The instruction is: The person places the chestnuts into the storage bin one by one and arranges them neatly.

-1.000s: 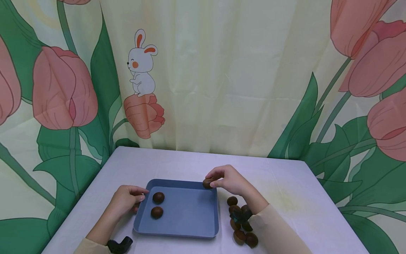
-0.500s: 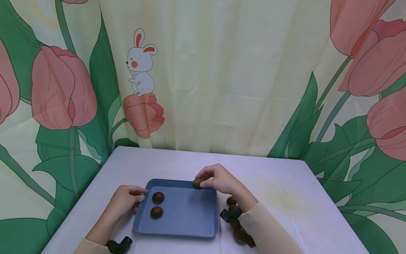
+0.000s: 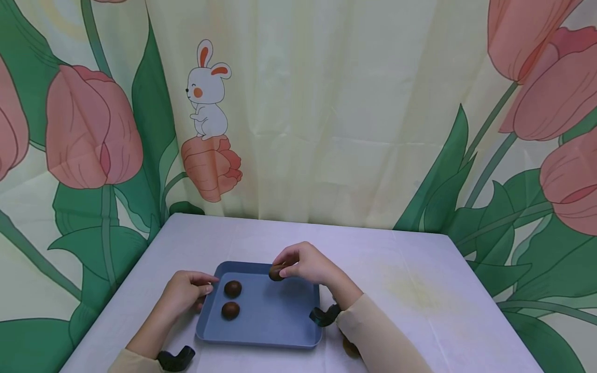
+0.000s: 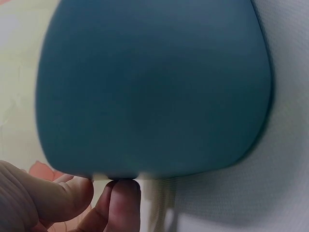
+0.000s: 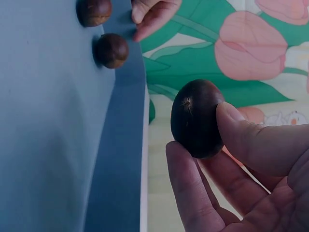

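Head view: right hand (image 3: 307, 263) pinches nut (image 3: 275, 273) over tray (image 3: 268, 324), fingertip grip likely suiting roundness; left hand (image 3: 183, 292), fingers loosely parted, touches tray's side, likely steadying.

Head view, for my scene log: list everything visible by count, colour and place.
Backdrop: 1, cream with tulips, rabbit and carrot, rear
Table: 1, white, before backdrop
Tray: 1, blue-grey, on table
Inner chestnuts: 2, brown, in tray's left part
Held chestnut: 1, brown, above tray's far side
Outer chestnuts: at least 1, brown, right of tray
Wrist devices: 2, black, one per wrist
Sleeves: 2, beige, bottom of view
Left hand: 1, bare, at tray's left edge
Right hand: 1, bare, pinching held chestnut
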Motion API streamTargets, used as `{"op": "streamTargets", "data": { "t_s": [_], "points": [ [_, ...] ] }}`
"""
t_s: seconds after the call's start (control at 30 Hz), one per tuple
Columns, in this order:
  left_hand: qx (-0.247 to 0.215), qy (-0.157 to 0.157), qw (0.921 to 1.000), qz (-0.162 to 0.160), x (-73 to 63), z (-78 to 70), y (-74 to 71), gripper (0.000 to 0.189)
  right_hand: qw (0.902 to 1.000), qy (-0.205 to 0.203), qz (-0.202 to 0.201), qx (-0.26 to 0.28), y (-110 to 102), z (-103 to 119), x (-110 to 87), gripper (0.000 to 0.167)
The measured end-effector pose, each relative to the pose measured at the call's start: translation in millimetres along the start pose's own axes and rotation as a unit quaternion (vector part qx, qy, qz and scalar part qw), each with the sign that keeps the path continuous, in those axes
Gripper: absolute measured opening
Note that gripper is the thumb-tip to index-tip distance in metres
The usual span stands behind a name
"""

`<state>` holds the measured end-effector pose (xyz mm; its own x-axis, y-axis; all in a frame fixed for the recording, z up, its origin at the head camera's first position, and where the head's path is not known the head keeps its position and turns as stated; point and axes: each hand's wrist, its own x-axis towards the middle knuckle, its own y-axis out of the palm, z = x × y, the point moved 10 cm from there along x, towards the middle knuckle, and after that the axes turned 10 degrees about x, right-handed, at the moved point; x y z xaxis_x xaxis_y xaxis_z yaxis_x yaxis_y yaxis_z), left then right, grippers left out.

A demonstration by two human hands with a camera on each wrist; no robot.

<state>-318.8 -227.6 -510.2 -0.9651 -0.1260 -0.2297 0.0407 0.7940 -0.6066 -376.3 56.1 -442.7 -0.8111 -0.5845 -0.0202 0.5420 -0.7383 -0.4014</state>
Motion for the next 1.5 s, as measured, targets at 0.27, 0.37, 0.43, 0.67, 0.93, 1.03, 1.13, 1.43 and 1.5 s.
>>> {"op": "streamTargets", "data": {
  "t_s": [0.27, 0.37, 0.43, 0.67, 0.93, 1.03, 1.13, 1.43, 1.5],
  "points": [
    [0.0, -0.001, 1.0, 0.0, -0.2, 0.1, -0.2, 0.024, 0.9996, -0.011, 0.024, 0.005, 21, 3, 12.3, 0.019],
    [-0.001, -0.001, 1.0, 0.0, 0.1, 0.5, -0.2, 0.024, 0.9994, -0.009, 0.032, 0.007, 29, 1, 17.0, 0.019],
    [-0.001, -0.001, 1.0, 0.0, 0.4, 0.9, -0.1, 0.024, 0.9994, -0.005, 0.035, 0.004, 33, -1, 19.9, 0.019],
    [-0.004, -0.003, 1.0, 0.001, 0.7, 2.2, 0.0, 0.024, 0.9989, 0.0, 0.04, -0.024, 45, -5, 28.2, 0.019],
    [-0.005, -0.006, 1.0, 0.002, 0.4, 1.5, 0.2, 0.024, 0.9961, 0.01, 0.047, -0.074, 57, -8, 35.3, 0.017],
    [-0.005, -0.007, 1.0, 0.002, 0.5, 1.3, 0.2, 0.024, 0.995, 0.016, 0.05, -0.085, 61, -11, 37.1, 0.017],
    [-0.004, -0.009, 0.9999, 0.003, 0.7, 1.5, 0.2, 0.024, 0.9944, 0.02, 0.054, -0.089, 65, -13, 38.1, 0.017],
    [-0.001, -0.008, 1.0, 0.003, 1.4, 1.5, 0.3, 0.024, 0.994, 0.018, 0.059, -0.09, 72, -16, 39.9, 0.017],
    [-0.001, -0.008, 1.0, 0.003, 1.4, 1.4, 0.2, 0.025, 0.9939, 0.017, 0.057, -0.093, 73, -15, 40.0, 0.017]
  ]
}}
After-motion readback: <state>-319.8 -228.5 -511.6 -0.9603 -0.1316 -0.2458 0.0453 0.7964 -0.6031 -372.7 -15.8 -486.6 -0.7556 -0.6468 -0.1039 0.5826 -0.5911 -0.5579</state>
